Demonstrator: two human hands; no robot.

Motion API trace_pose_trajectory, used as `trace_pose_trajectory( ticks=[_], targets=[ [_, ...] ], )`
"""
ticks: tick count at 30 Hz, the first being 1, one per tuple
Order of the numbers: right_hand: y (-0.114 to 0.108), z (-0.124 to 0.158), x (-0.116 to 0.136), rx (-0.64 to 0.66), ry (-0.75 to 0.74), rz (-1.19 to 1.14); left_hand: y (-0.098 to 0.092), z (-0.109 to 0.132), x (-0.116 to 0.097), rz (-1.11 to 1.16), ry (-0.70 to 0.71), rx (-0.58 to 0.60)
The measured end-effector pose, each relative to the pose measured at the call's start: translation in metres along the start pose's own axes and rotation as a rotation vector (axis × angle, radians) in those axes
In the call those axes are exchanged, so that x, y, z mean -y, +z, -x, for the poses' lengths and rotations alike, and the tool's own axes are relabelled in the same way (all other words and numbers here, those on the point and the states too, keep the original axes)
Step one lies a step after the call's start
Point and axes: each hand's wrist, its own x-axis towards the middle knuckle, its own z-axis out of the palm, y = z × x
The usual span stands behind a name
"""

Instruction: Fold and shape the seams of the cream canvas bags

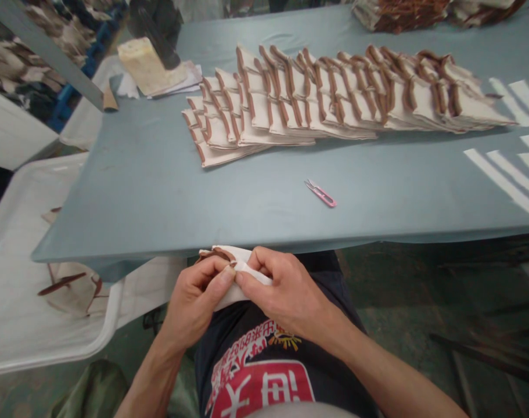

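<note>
Both hands meet over my lap, just below the table's front edge. Between them is a white fabric piece with brown trim. My left hand pinches its trimmed edge between thumb and forefinger. My right hand is closed on the white cloth beside it, thumb near the left fingertips. A narrow white flap shows under the right fingers; the fingers hide part of the piece. On the table ahead lies a pair of pink thread snips, apart from both hands.
A long overlapping row of cream fabric pieces with brown edging covers the table's middle back. White strips lie at right. A yellowish block sits at back left. A white plastic bin holding fabric stands left.
</note>
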Motion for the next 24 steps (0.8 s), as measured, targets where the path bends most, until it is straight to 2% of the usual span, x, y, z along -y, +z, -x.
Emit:
trace_pose_trajectory(
  ticks=[3, 7, 10, 13, 20, 24],
  targets=[
    [0.001, 0.008, 0.005, -0.015, -0.059, -0.005, -0.001, 0.007, -0.005, -0.064, 0.082, -0.003],
    [-0.001, 0.016, 0.009, -0.077, -0.195, -0.001, 0.000, 0.015, -0.011, -0.141, 0.179, -0.081],
    [0.000, 0.016, 0.010, -0.117, -0.301, -0.085, 0.001, 0.017, -0.013, -0.180, 0.217, -0.082],
    [0.003, 0.014, 0.010, -0.091, -0.254, -0.186, 0.001, 0.018, -0.015, -0.222, 0.277, -0.052],
    [0.006, 0.008, 0.006, 0.117, -0.087, -0.520, -0.001, 0.019, -0.009, -0.222, 0.332, -0.033],
    [0.004, 0.004, 0.004, 0.180, -0.051, -0.529, 0.002, 0.017, -0.009, -0.218, 0.334, -0.045]
  ],
)
